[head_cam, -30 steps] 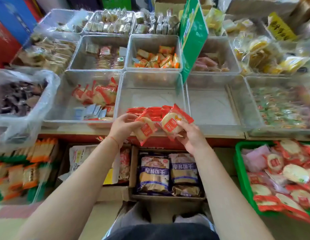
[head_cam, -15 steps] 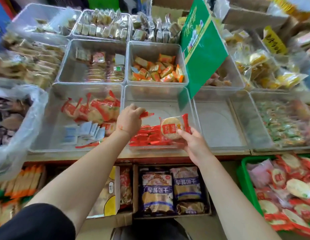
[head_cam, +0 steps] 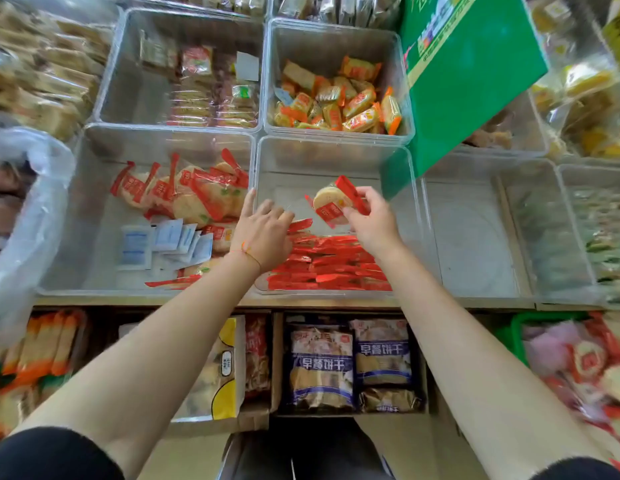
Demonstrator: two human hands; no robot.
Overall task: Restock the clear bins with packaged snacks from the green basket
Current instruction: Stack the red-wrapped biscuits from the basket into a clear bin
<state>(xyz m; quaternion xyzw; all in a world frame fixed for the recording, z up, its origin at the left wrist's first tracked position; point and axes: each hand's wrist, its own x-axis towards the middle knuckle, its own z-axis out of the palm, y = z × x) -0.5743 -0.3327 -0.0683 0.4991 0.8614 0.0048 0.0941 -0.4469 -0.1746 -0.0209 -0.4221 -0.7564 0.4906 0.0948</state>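
Right grip [head_cam: 372,220] pinches a red-wrapped rice cracker [head_cam: 331,202]; left grip [head_cam: 265,226] empty, spread. Best stood upright against the row [head_cam: 331,263] in the clear bin [head_cam: 336,157].

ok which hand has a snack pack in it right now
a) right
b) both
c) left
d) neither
a: the right hand pinches a round red-wrapped snack pack above the clear bin, while the left hand is over the packs already in the bin, with no pack seen in its grip.

Bright, even light — soft shadows; edges bowed and smeared, centre fairly sharp.
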